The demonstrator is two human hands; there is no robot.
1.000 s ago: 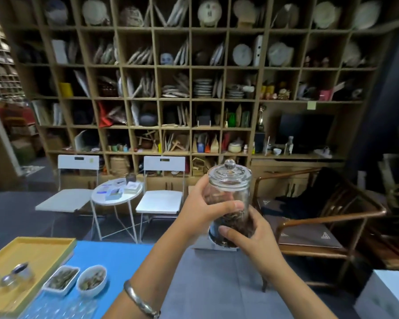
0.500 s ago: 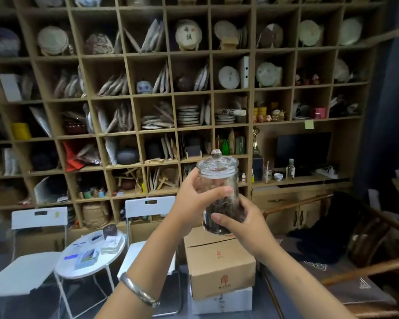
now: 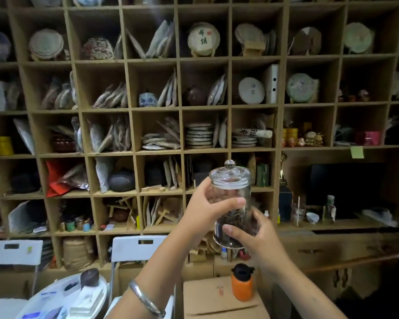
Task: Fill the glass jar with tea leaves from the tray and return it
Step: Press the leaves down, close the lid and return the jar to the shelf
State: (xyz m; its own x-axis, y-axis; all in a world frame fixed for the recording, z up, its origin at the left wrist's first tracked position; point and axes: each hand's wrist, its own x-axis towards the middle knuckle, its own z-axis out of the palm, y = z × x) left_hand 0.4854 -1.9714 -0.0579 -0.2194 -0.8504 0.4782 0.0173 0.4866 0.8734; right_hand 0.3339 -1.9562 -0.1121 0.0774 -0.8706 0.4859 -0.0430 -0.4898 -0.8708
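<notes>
Nearest the camera, bracelet: a metal bracelet (image 3: 148,301) sits on the left forearm, clear of the work.
Box and bottle: below the hands a cardboard box (image 3: 217,300) carries an orange bottle (image 3: 241,284) with a black cap; both stand under the jar and apart from it.
Chair and table: a white folding chair (image 3: 136,247) and a round white table (image 3: 62,295) with small items lie low on the left, out of the way.
Left hand: the left hand (image 3: 207,210) wraps the upper half of the jar, thumb across the front and fingers curled behind, which looks meant to steady the top.
Right hand: the right hand (image 3: 253,236) cups the lower part, thumb on the front near the base and fingers curled round the far side, taking the weight from beneath.
Jar: the glass jar (image 3: 233,203) is upright in mid-air between both hands, in front of the shelves and touching none of them.
Lid: a glass lid (image 3: 229,174) with a knob is seated on top, so nothing should spill.
Tea: dark tea leaves (image 3: 240,221) fill roughly the lower half.
Stage: filling looks finished; the return is not yet done.
Shelves: the wooden shelves (image 3: 182,150) behind hold wrapped discs, pots and tins; which cubby is the jar's cannot be told.
</notes>
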